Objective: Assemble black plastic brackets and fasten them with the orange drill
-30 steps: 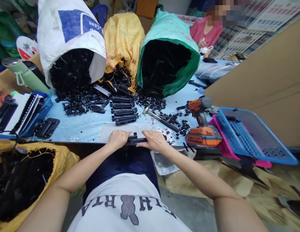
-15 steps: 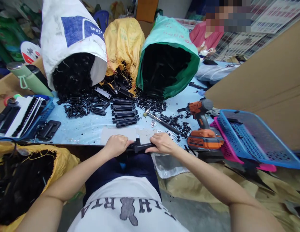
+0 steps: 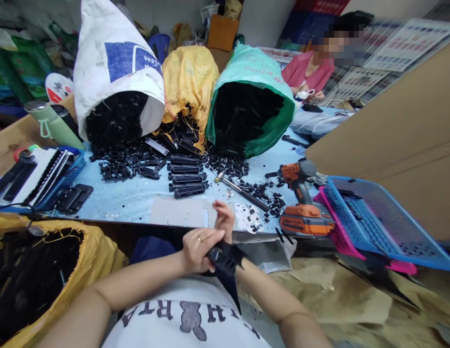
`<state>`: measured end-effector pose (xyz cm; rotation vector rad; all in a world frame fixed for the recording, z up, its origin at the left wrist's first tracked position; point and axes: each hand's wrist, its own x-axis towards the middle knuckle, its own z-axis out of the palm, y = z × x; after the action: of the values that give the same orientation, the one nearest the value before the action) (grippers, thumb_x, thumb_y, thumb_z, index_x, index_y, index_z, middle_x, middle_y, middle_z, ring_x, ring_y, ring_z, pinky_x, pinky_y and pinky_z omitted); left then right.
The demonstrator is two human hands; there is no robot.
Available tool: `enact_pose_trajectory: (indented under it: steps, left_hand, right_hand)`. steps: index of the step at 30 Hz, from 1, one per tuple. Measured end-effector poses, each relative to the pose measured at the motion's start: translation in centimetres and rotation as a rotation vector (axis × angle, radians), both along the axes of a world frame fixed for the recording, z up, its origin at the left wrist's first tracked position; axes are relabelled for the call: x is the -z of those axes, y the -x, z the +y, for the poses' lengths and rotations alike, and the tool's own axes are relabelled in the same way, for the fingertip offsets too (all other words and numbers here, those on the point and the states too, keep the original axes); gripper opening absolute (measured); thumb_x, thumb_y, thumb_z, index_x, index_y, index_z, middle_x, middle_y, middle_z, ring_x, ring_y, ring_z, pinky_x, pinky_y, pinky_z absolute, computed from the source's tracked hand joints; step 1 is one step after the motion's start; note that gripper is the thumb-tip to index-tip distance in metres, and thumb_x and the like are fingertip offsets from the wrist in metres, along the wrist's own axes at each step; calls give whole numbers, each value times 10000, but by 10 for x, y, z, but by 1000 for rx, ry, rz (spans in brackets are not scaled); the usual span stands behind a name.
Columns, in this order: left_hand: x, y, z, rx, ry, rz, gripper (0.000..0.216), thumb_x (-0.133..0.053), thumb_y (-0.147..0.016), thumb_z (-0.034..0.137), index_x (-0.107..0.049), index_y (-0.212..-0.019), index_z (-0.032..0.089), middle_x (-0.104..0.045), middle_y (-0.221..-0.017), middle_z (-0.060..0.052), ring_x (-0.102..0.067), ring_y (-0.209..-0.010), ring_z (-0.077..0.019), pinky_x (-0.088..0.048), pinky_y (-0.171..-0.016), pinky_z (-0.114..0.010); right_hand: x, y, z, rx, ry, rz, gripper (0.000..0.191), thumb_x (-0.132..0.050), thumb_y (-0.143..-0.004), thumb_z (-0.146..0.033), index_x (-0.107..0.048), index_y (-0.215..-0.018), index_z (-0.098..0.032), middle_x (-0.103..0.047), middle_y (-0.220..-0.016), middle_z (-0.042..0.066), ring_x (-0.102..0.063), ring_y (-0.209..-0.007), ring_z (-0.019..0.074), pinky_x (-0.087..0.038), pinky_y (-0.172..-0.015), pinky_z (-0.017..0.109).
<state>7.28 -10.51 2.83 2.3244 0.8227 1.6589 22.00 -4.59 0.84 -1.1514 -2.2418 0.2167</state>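
Observation:
My left hand (image 3: 199, 249), with a ring on one finger, is closed around one end of a black plastic part (image 3: 228, 261). The part is held low in front of my body, and its other end crosses in front of my right wrist. Just behind it my right hand (image 3: 225, 220) is raised, fingers loosely apart and partly curled, with nothing visible in them. Beyond the hands, a grey cardboard piece (image 3: 177, 212) lies at the table edge. A row of black plastic assemblies (image 3: 188, 176) is stacked behind it, beside a hammer (image 3: 242, 191).
White (image 3: 119, 63), yellow (image 3: 190, 72) and green (image 3: 254, 72) sacks spill black parts onto the blue table. At right are an orange cordless drill (image 3: 300, 193) and a blue basket (image 3: 387, 227). Another yellow sack (image 3: 101, 251) stands lower left. A person (image 3: 308, 72) sits across.
The black part has been drawn closer to my body and to the right. My right hand has let go and turned upward. The camera view has tilted up slightly.

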Motion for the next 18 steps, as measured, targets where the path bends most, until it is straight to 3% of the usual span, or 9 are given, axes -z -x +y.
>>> enact_pose_trajectory:
  steps: [4,8,11,14,16,18]
  left_hand:
    - [33,23,57,-228,66,581,737,-335,-791,704,-509,-1273,174,-632,-965,-137,-602,-863,-237,-481,-722,-341]
    - [49,56,95,-210,166,895,487,-542,-831,464,-540,-1231,187,-616,-1039,-146,-567,-1015,-258,-464,-824,-374]
    - [49,60,99,-368,226,827,428,-535,-860,328,-513,-1259,175,-537,-1242,-178,-433,-1235,-297,-367,-992,-455]
    - [40,34,115,-573,373,607,545,-414,-903,410,-403,-1349,97,-407,-1382,-213,-261,-1352,-323,-263,-1074,-490]
    - [33,11,144,-644,511,471,583,-311,-926,444,-388,-1347,48,-388,-1395,-225,-230,-1366,-316,-264,-1080,-475]
    - [27,-6,182,-671,642,407,608,-252,-933,452,-392,-1335,18,-371,-1408,-230,-212,-1373,-311,-247,-1091,-471]
  right_hand:
    - [-8,-35,30,416,-225,316,334,-454,-869,-387,-456,-1128,-175,-494,-1227,174,-452,-1179,289,-374,-957,477]
    - [-27,-121,47,670,-231,216,337,-428,-857,-454,-531,-963,-151,-562,-1089,158,-499,-1081,264,-355,-956,441]
    - [-41,-180,48,773,-225,71,385,-420,-847,-467,-543,-996,-134,-570,-1079,166,-494,-1084,275,-337,-960,441]
    - [-52,-216,54,958,-143,-81,558,-519,-787,-512,-504,-1142,-82,-540,-1155,221,-454,-1147,335,-323,-972,482]
    - [-61,-228,68,1068,60,-134,688,-621,-702,-553,-497,-1172,-66,-536,-1161,257,-465,-1138,371,-360,-941,500]
    - [-68,-234,88,1066,361,-75,637,-700,-636,-538,-563,-1066,-88,-600,-1046,238,-552,-1023,346,-441,-859,459]
